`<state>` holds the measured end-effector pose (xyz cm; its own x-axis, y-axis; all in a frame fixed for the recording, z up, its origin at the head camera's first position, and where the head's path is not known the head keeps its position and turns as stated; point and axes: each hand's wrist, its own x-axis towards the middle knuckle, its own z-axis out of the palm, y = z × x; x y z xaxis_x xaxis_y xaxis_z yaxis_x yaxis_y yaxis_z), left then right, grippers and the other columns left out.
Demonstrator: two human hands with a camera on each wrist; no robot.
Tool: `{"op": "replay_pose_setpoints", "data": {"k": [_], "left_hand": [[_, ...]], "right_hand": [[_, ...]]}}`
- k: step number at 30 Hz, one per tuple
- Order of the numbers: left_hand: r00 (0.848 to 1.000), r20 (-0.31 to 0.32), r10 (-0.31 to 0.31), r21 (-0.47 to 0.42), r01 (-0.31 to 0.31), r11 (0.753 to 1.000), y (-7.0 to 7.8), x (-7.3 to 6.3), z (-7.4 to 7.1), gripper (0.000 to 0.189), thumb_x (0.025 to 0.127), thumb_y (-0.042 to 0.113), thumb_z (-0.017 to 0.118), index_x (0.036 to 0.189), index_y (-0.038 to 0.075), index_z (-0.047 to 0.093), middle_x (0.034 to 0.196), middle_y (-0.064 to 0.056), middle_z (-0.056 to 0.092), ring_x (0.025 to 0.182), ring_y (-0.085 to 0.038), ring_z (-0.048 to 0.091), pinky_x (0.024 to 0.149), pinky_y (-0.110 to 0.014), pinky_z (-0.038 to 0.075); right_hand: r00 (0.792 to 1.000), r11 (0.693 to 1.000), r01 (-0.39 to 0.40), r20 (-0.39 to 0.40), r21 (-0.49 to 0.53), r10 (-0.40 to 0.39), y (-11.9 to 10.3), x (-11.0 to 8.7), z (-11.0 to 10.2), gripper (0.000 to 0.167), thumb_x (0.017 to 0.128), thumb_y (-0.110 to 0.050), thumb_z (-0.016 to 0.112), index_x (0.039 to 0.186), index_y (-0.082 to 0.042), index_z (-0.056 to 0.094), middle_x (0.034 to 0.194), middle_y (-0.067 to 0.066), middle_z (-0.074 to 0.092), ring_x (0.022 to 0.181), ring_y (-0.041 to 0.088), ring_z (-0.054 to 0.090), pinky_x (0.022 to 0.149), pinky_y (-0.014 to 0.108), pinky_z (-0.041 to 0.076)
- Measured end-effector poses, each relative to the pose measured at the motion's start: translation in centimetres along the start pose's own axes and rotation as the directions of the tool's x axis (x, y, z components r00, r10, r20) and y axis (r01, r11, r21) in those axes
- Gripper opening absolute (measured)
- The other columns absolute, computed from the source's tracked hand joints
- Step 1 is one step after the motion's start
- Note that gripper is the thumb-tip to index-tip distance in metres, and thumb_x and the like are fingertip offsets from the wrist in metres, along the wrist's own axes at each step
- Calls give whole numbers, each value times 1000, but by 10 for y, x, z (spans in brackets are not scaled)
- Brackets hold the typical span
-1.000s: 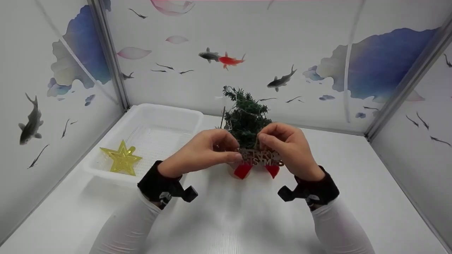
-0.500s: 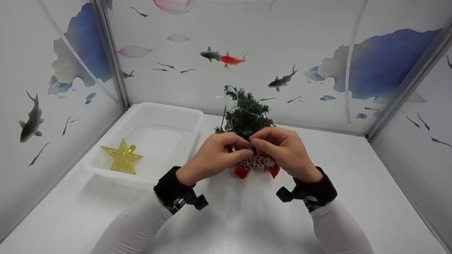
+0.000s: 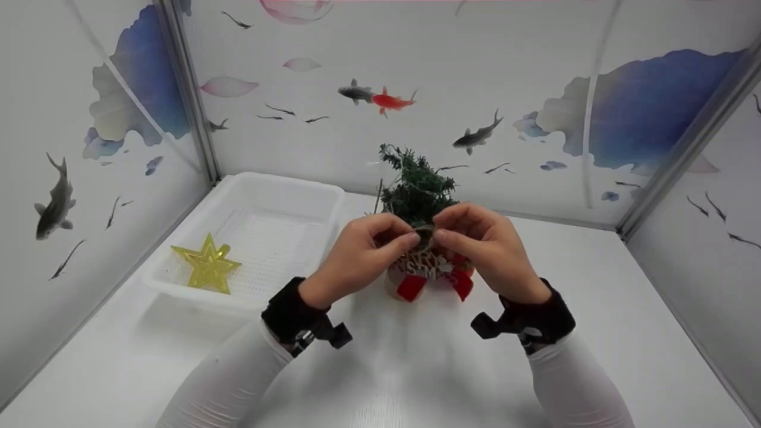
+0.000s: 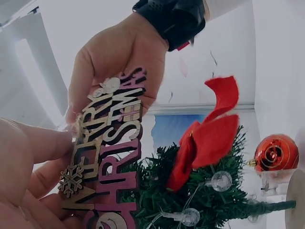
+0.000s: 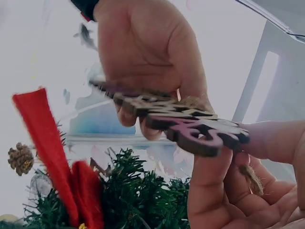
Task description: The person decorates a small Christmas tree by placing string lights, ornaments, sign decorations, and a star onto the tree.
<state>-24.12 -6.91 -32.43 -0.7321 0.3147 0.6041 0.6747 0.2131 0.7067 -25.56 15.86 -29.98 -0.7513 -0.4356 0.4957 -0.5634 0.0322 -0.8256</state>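
A wooden "Merry Christmas" sign (image 4: 110,148) hangs from a loop of twine (image 3: 424,228) in front of a small Christmas tree (image 3: 413,193). My left hand (image 3: 377,244) pinches the twine between thumb and fingers. From the other side, my right hand (image 3: 489,246) pinches it too. A tail of the twine (image 5: 251,179) dangles below the right fingers in the right wrist view. The sign is tilted there and overlaps the far hand. A red bow (image 4: 209,143) sits on the tree, close behind the sign.
At the left stands a white plastic basket (image 3: 291,182), with a gold star (image 3: 208,266) at its near corner. A red bauble (image 4: 276,151), clear bulbs (image 4: 221,181) and a pine cone (image 5: 20,159) decorate the tree. Printed panels (image 3: 285,145) enclose the white table (image 3: 594,279).
My left hand moved right toward the sign's middle. My hands came together at the twine, then the right drew slightly away, so the twine shows between the fingertips.
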Motion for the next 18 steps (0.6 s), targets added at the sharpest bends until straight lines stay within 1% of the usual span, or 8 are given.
{"op": "replay_pose_setpoints", "data": {"k": [2,4,6,8,10,14,16,18], "left_hand": [[1000,-21,12,13,-11,1000,-1,3,-1,15,94,34,63,95,21,68,85,4,64,69,-12,55,62,-27,46],[998,-48,30,20,-29,999,-1,6,-3,15,94,34,63,96,20,68,84,4,64,67,-12,56,60,-28,47],[996,-78,52,40,-49,998,-1,11,-4,15,94,35,63,96,21,68,83,4,64,65,-11,57,59,-28,48],[992,-110,66,61,-60,996,0,17,-5,15,94,34,63,96,20,69,82,5,65,63,-10,57,57,-27,48],[987,-142,76,97,-63,993,1,22,-5,15,94,34,62,96,21,69,81,7,65,65,-8,57,58,-26,48],[977,-200,78,148,-49,988,1,33,-5,16,95,34,62,98,20,70,82,8,66,67,-5,55,61,-26,46],[970,-228,80,163,-43,986,1,37,-4,17,95,33,62,98,19,71,82,9,66,67,-3,54,62,-26,46],[964,-253,84,180,-38,983,0,42,-3,17,95,32,61,98,19,71,83,8,67,68,-3,55,63,-26,46]], "right_hand": [[1000,1000,9,-20,18,-9,-2,3,-1,30,89,-12,70,112,5,61,97,19,64,75,23,59,63,27,50],[998,999,34,-55,-16,-35,-3,8,-1,29,88,-11,70,111,4,61,98,18,65,79,23,61,67,27,51],[991,992,76,-99,-102,-86,-5,14,0,25,88,-10,71,109,0,64,97,14,67,81,21,63,68,25,52],[976,966,133,-143,-220,-167,-6,21,2,20,87,-9,71,106,-3,65,95,9,68,79,18,64,66,24,52],[947,914,199,-171,-354,-272,-10,26,6,15,87,-6,71,101,-3,67,92,7,69,77,16,65,64,22,52],[863,781,316,-178,-538,-472,-14,35,14,9,84,2,70,91,-3,68,85,8,67,67,13,62,56,18,48],[827,722,346,-169,-599,-536,-11,39,14,8,84,2,70,88,-4,68,84,6,67,65,11,60,54,15,45],[805,681,344,-170,-646,-568,-5,43,12,7,85,-2,71,89,-7,69,85,2,67,64,7,60,54,14,44]]}}
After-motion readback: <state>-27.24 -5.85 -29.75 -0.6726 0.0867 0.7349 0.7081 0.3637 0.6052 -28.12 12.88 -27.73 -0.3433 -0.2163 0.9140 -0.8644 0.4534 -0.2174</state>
